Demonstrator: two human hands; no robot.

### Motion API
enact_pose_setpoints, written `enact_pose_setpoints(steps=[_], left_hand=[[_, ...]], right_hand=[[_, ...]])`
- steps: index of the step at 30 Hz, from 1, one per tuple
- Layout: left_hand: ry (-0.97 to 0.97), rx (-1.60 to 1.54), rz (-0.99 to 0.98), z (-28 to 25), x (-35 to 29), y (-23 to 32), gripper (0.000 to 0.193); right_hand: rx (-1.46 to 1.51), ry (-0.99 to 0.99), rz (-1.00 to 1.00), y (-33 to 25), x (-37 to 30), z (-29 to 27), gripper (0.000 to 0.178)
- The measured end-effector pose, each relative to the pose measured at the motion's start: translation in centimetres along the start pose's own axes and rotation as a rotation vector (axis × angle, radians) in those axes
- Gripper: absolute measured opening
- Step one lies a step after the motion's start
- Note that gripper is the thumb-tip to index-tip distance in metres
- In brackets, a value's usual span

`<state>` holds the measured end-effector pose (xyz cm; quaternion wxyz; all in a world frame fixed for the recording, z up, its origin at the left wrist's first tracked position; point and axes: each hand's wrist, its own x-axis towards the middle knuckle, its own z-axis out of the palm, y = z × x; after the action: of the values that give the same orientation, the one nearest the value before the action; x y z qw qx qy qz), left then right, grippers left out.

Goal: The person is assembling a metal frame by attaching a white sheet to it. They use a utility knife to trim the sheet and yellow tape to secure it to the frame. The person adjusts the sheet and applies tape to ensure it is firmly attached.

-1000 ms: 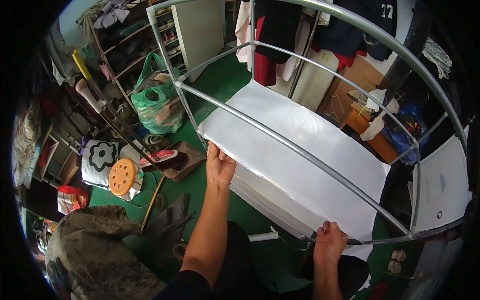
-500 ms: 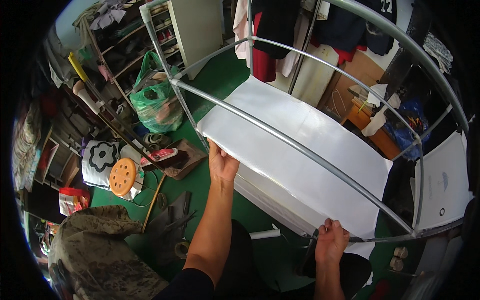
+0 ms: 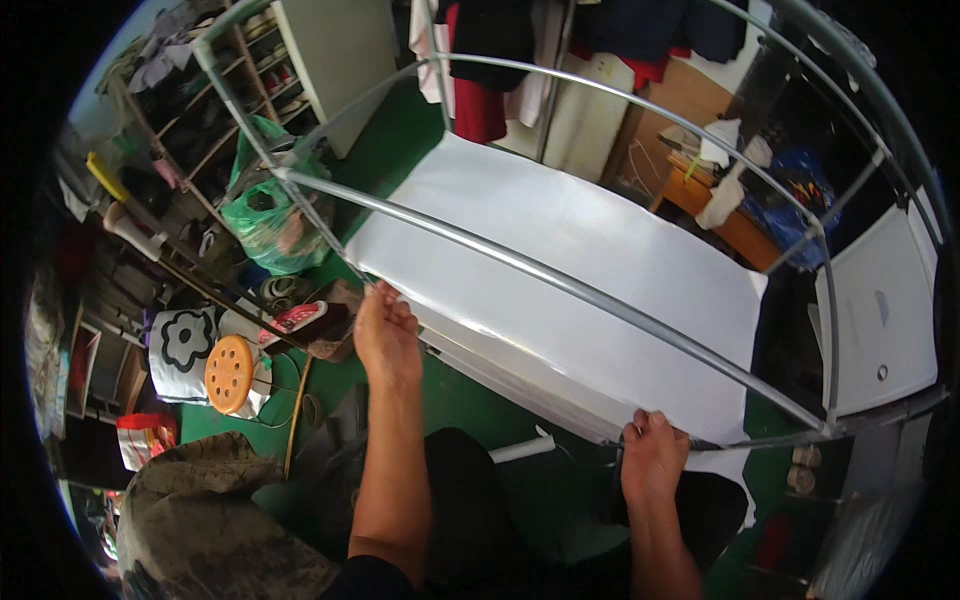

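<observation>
A glossy white sheet [image 3: 560, 230] lies spread across the lower part of a grey metal tube frame [image 3: 520, 265]. My left hand [image 3: 388, 335] is at the sheet's near left corner beside the frame's upright tube, fingers curled and pinching the edge. Farther right, my right hand [image 3: 653, 462] is at the sheet's near edge with fingers pressed together. Something thin and dark shows by those fingers; what they hold is too small to name. Below the near edge a pale, box-like side panel [image 3: 500, 365] shows. A white flap [image 3: 728, 465] hangs past my right hand.
An orange round stool [image 3: 229, 374], a dustpan [image 3: 335, 325] and a green plastic bag [image 3: 275, 225] stand on the left. A white tube [image 3: 522, 447] lies on the green floor. Camouflage cloth [image 3: 205, 510] is at lower left. A wooden stool [image 3: 730, 220] stands behind the frame.
My view has shifted, so the frame and sheet appear farther left and higher. Both hands stay near the same edge, the left one's fingers more curled.
</observation>
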<state>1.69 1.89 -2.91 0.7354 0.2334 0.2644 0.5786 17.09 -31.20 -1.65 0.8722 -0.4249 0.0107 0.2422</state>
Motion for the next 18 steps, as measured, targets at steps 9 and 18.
enact_pose_setpoints(steps=[9,18], left_hand=[[-0.164,0.058,-0.133,-1.2,4.0,1.4,0.016],[-0.317,0.114,-0.24,-2.9,5.5,2.3,0.02]], right_hand=[[-0.024,0.006,-0.019,0.4,-0.1,0.3,0.016],[-0.153,-0.098,-0.18,1.3,-0.2,-0.4,0.021]])
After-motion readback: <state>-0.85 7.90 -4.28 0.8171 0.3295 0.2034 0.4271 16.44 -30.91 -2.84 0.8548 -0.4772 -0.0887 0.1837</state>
